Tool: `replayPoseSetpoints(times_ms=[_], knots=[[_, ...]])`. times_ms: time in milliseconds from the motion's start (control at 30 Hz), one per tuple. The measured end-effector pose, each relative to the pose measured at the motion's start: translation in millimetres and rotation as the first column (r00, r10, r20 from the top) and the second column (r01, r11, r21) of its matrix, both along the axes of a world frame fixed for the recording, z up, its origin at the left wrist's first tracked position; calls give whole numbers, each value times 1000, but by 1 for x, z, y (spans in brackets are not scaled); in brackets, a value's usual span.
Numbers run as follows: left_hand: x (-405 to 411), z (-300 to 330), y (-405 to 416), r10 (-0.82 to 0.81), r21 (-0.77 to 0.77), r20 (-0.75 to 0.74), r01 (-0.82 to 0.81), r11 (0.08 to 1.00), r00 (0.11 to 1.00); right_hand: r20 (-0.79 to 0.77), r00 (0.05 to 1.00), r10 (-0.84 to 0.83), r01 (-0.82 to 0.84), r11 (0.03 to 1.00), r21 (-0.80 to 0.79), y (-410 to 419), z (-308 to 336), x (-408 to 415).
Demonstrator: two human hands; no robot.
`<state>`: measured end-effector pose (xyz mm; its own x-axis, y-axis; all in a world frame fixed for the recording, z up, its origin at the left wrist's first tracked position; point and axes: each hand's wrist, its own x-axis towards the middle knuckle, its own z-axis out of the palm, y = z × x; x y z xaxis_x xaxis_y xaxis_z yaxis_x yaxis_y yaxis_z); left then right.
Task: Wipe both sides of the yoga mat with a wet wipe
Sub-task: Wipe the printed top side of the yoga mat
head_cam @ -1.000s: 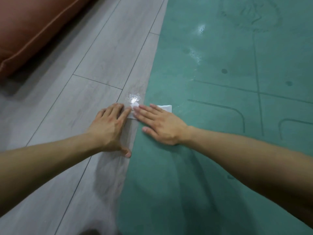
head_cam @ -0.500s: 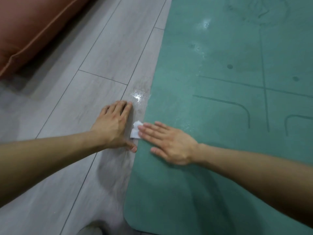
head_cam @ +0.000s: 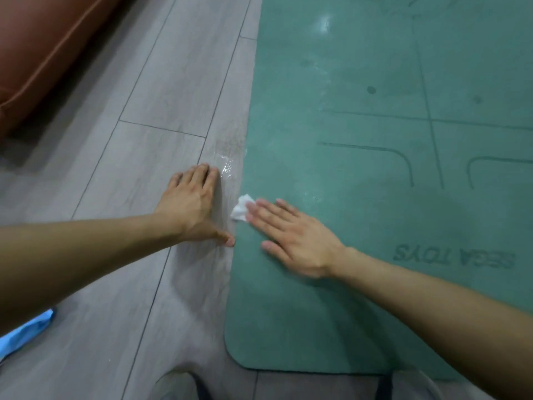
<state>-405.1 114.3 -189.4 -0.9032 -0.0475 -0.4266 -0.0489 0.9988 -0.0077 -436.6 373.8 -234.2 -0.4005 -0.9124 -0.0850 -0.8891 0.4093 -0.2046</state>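
Wet wipe (head_cam: 241,208): small crumpled white wad, lying at the left long edge of the yoga mat (head_cam: 360,226), partly over the edge onto the floor (head_cam: 144,168). Compared with a second ago it sits nearer the mat's rounded near corner; then it was farther up the same edge, level with the wet glint on the floor (head_cam: 227,166). So the stroke runs down the left edge toward the person

Right hand (head_cam: 291,235): flat on the mat, fingers straight and together, fingertips pressing on the wipe's near-right part. Nothing is curled round the wipe; it is pushed, not pinched. Palm and thumb rest on the mat, behind the wipe toward the mat's printed logo (head_cam: 452,256)

Left hand (head_cam: 193,203): off the mat, flat on the floor just beside the mat's left edge, fingers extended, thumb tip near that edge. Holds nothing; appears to brace the body. It has also shifted nearer along with the stroke

Judgement: top face is being wiped, edge pass close to its near end. Damp sheen on the mat farther up suggests that area is done. The mat lies flat with printed side up, so the underside is presumably not yet wiped; flipping remains

Beyond the mat's left edge: a brown cushion (head_cam: 43,53) at far left, a blue item (head_cam: 26,336) near the left forearm
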Motion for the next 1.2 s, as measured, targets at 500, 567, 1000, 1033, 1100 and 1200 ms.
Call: replayPoseSetpoints(times_ms=[500,567,1000,1033,1100,1200], knots=[[-8,12,13,-48,-59,64,51,997,997,10,999,-52,52,999,4,30,-1,5],[-9,12,14,-45,-82,90,52,995,995,-66,913,-402,405,913,49,62,1,-47],[-65,51,25,-167,-128,110,181,975,980,14,994,-107,107,994,-4,56,-2,8],[-65,51,31,-189,-105,91,198,975,978,-15,959,-282,283,959,6,74,-1,-21],[-65,52,43,-246,-52,72,250,967,967,-56,766,-641,643,760,95,120,4,-74],[-64,54,63,-363,-54,114,371,927,925,29,467,-884,879,467,90,147,7,-92]])
